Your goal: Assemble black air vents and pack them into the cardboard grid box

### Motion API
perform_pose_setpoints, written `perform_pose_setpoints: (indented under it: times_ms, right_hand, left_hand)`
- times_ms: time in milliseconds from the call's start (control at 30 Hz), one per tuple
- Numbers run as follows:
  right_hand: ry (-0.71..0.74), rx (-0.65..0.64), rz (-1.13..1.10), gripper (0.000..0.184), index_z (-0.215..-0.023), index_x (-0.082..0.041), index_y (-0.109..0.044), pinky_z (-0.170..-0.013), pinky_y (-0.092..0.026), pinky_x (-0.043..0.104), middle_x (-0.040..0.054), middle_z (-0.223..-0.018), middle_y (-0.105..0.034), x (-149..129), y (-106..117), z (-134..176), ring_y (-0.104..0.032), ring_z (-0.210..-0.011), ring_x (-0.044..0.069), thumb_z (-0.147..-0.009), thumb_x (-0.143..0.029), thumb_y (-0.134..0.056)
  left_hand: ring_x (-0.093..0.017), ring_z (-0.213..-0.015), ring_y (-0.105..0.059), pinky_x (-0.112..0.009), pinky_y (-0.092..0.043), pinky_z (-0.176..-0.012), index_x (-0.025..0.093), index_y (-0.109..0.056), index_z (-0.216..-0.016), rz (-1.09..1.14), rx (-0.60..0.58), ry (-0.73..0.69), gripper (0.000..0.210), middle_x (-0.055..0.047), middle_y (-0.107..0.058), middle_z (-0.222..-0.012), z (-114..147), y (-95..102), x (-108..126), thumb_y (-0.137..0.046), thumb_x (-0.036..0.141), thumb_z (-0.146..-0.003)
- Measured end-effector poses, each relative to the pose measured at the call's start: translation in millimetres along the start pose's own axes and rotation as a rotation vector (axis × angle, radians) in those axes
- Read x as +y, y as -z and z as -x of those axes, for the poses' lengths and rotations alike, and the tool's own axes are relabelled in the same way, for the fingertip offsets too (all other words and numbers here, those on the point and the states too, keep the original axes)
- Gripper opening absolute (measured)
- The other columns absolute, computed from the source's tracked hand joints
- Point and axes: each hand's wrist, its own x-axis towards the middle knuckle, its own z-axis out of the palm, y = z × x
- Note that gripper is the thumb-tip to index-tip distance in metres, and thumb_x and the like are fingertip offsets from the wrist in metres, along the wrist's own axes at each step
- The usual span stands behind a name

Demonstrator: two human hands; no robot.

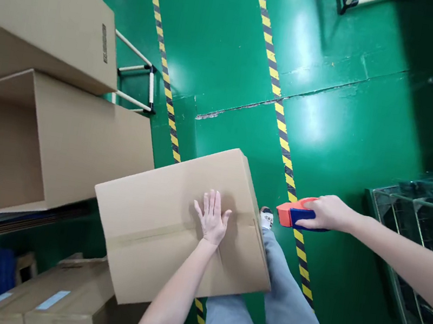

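Head cam: L hand [213, 222] lies flat, fingers spread, on big brown rectangular cardboard box [164, 203], gripping nothing; R hand [329, 213] is wrapped round orange-and-dark-blue plastic tape dispenser [292, 213], apart from box. Box is tilted in view, in front of wearer's pale-blue trousers [289, 299]; can't tell what supports it. Risk: box could slip or swing if L palm presses off-centre, w/ no fingers hooked round an edge. Box looks plain, matte, approx. straight-edged, w/ tape-like strip [149, 234] across face.

A plain brown cardboard box [178, 221], closed, with a strip of tape along its middle, sits slantwise, and an orange and dark-blue tape dispenser [286, 214] is held near its right end, apart from it.
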Motion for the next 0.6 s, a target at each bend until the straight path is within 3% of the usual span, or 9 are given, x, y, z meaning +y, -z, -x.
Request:
perform_pose_setpoints:
  times_ms: [67, 133, 167, 233, 300, 433, 533, 600]
  right_hand:
    - [-0.029, -0.011, 0.020, 0.050, -0.084, -0.024, -0.071, -0.057, -0.035, 0.027, 0.0048, -0.078, -0.072, 22, -1, 3, -0.068, -0.073, 0.024, -0.081, -0.070, -0.051]
    - [-0.049, -0.030, 0.024, 0.050, -0.084, -0.023, -0.071, -0.058, -0.038, 0.027, 0.0063, -0.079, -0.072, 29, -3, -1, -0.069, -0.075, 0.025, -0.082, -0.069, -0.051]
    - [-0.063, -0.037, 0.021, 0.050, -0.084, -0.022, -0.072, -0.059, -0.039, 0.028, 0.0074, -0.080, -0.072, 28, -4, -6, -0.069, -0.076, 0.026, -0.083, -0.067, -0.050]
    - [-0.092, -0.037, 0.007, 0.050, -0.085, -0.020, -0.073, -0.062, -0.043, 0.029, 0.0106, -0.083, -0.073, 18, -7, -14, -0.070, -0.080, 0.028, -0.084, -0.065, -0.051]
    - [-0.129, -0.014, -0.030, 0.050, -0.087, -0.017, -0.075, -0.066, -0.046, 0.031, 0.0139, -0.085, -0.074, 4, -12, -19, -0.071, -0.083, 0.029, -0.084, -0.062, -0.053]
    - [-0.245, 0.068, -0.157, 0.034, -0.091, -0.015, -0.075, -0.077, -0.049, 0.035, 0.0169, -0.095, -0.074, -24, -28, -18, -0.070, -0.093, 0.030, -0.084, -0.046, -0.062]
    - [-0.333, 0.061, -0.221, 0.019, -0.085, -0.014, -0.075, -0.076, -0.049, 0.034, 0.0174, -0.094, -0.074, -28, -45, -12, -0.071, -0.093, 0.029, -0.084, -0.029, -0.064]
    - [-0.410, 0.053, -0.239, 0.020, -0.085, -0.014, -0.075, -0.073, -0.050, 0.034, 0.0176, -0.093, -0.074, -19, -59, -1, -0.071, -0.090, 0.029, -0.086, -0.030, -0.063]
  left_hand:
    - [-0.016, -0.153, -0.005, -0.046, 0.011, -0.126, 0.026, -0.018, -0.157, 0.039, -0.004, -0.410, 0.066, -0.006, -0.043, -0.153, -8, 1.4, 3, -0.048, 0.034, -0.099]
    - [-0.010, -0.153, -0.006, -0.039, 0.006, -0.128, 0.028, -0.029, -0.153, 0.097, -0.129, -0.828, 0.056, 0.002, -0.046, -0.151, -25, 6.9, 7, -0.045, 0.027, -0.100]
    - [-0.009, -0.153, -0.009, -0.035, 0.002, -0.128, 0.027, -0.033, -0.152, 0.113, -0.220, -0.977, 0.052, 0.004, -0.044, -0.153, -35, 11.0, 10, -0.042, 0.024, -0.100]
    - [-0.009, -0.152, -0.015, -0.031, -0.007, -0.128, 0.020, -0.035, -0.151, 0.111, -0.406, -1.139, 0.051, 0.003, -0.039, -0.157, -54, 19.9, 18, -0.036, 0.019, -0.100]
    - [-0.013, -0.150, -0.026, -0.031, -0.017, -0.126, 0.014, -0.036, -0.150, 0.090, -0.515, -1.147, 0.050, -0.003, -0.040, -0.157, -65, 26.5, 30, -0.034, 0.020, -0.100]
    - [-0.023, -0.135, -0.051, -0.037, -0.032, -0.121, 0.007, -0.055, -0.135, 0.062, -0.614, -0.959, 0.048, -0.016, -0.061, -0.138, -63, 22.0, 67, -0.038, 0.035, -0.101]
    - [-0.031, -0.120, -0.062, -0.045, -0.031, -0.120, 0.002, -0.071, -0.108, 0.013, -0.895, -0.615, 0.045, -0.024, -0.072, -0.112, -58, 3.8, 102, -0.051, 0.040, -0.095]
    - [-0.036, -0.111, -0.066, -0.053, -0.029, -0.118, 0.007, -0.076, -0.088, 0.005, -1.009, -0.388, 0.030, -0.023, -0.075, -0.096, -58, -11.0, 125, -0.065, 0.034, -0.085]
